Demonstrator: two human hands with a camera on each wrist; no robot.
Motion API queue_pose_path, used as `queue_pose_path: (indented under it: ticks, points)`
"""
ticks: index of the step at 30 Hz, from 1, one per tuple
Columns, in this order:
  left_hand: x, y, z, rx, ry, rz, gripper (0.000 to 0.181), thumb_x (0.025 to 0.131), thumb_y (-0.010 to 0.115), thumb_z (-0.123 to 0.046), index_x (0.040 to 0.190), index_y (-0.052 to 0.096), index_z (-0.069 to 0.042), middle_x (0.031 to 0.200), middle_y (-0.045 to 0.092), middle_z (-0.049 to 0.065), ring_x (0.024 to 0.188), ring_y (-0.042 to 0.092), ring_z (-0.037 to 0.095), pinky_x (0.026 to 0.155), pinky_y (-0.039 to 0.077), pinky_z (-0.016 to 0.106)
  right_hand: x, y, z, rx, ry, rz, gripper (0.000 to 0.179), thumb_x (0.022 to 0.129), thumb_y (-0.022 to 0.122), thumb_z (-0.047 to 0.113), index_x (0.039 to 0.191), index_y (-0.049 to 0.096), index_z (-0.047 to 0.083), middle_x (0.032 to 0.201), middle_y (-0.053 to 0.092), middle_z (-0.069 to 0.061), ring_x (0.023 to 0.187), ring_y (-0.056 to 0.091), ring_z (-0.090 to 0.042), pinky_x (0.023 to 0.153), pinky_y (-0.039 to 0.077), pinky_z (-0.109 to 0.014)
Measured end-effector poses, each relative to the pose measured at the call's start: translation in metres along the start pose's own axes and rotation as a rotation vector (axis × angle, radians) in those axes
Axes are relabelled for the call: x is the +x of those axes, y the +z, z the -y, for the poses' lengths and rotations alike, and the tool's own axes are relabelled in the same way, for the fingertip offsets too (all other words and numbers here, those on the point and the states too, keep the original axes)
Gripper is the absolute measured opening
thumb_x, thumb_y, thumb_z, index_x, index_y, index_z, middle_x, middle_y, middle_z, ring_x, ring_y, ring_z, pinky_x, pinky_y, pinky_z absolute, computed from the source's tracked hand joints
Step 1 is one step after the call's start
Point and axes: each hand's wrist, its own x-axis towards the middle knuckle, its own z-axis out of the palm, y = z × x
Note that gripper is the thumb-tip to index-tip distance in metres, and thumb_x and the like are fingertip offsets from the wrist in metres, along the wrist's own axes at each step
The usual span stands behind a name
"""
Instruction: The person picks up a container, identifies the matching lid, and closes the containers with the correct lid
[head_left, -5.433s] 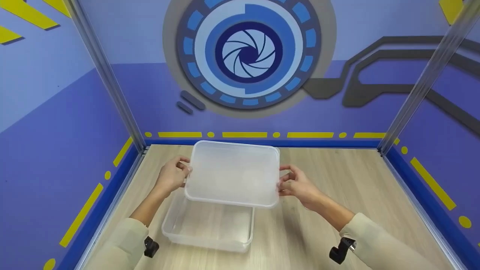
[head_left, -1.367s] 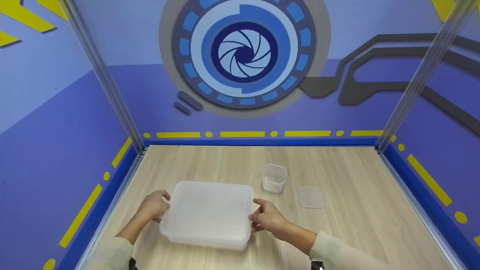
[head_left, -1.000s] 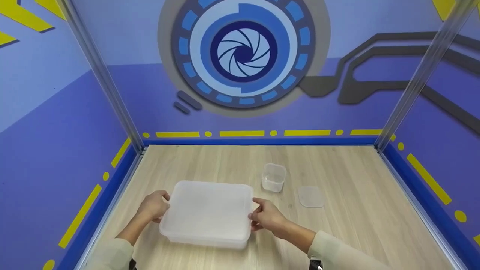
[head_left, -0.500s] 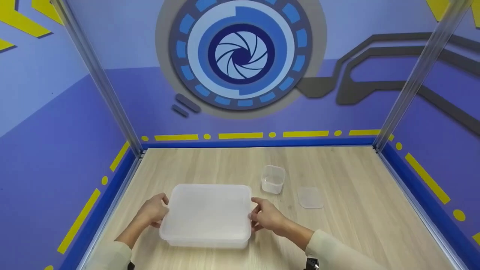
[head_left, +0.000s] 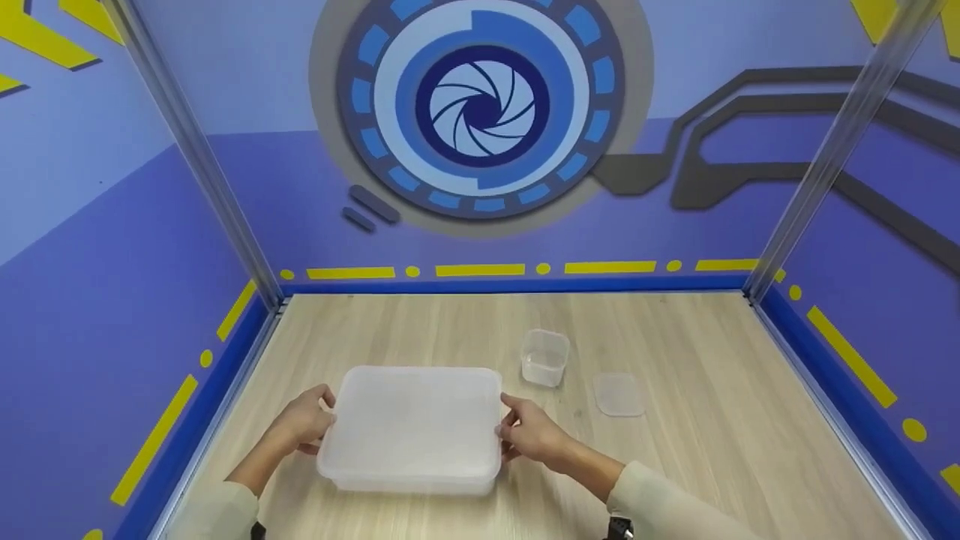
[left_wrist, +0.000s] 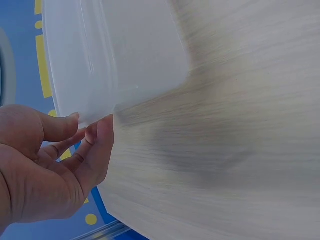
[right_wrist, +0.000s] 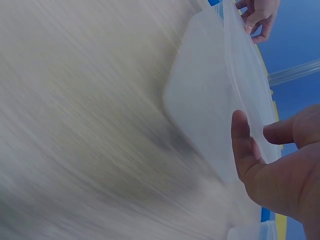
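Both sides of the large lid (head_left: 416, 420) are in my grip: my left hand (head_left: 304, 420) pinches its left rim with fingers curled, and my right hand (head_left: 534, 433) does the same at the right rim, thumb and fingers close together around the edge. Directly beneath is the large box (head_left: 412, 486), its near wall showing below the rim, and the pair appears to rest on the wood-grain surface (head_left: 712, 352). A few seconds ago I was holding that lid raised, offset from the box; now it lies flat across the box's mouth, lined up with the walls as far as I can see. Over the last second hardly anything has moved. For the work in hand I take this to mean that lid and box are together, though I cannot tell whether the edge is seated all the way round. Just beyond my right hand, apart from the box's far right corner, stands a small tub (head_left: 544, 358), upright and uncovered. A small square lid (head_left: 619, 394) lies flat to its right, the two apart. Farther out, past my pale sleeves (head_left: 667, 499), purple-blue panels (head_left: 285, 210) wall in the surface, with a metal post (head_left: 834, 150) at each back corner
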Motion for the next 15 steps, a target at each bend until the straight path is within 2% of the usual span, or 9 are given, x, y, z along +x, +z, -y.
queue_pose_path:
  ticks: [8, 15]
  points:
    - [-0.0010, 0.0018, 0.0033, 0.033, -0.004, -0.006, 0.018, 0.098, 0.056, 0.003, 0.115, 0.053, -0.001, 0.082, 0.053, 0.011, 0.075, 0.060, 0.025, 0.057, 0.060, 0.037, 0.0021, -0.0007, -0.0037, 0.007, 0.005, -0.008, 0.068, 0.101, 0.058, -0.008, 0.159, 0.024, -0.016, 0.100, 0.054, -0.016, 0.076, 0.064, -0.023, 0.068, 0.064, -0.042]
    - [0.0008, -0.0011, 0.0035, 0.079, 0.045, -0.020, 0.019, 0.095, 0.059, 0.002, 0.113, 0.055, 0.001, 0.076, 0.053, 0.009, 0.068, 0.059, 0.021, 0.054, 0.061, 0.036, 0.0020, -0.0020, -0.0023, -0.041, -0.034, -0.007, 0.062, 0.102, 0.060, -0.007, 0.155, 0.030, -0.020, 0.097, 0.058, -0.015, 0.073, 0.069, -0.020, 0.068, 0.064, -0.039]
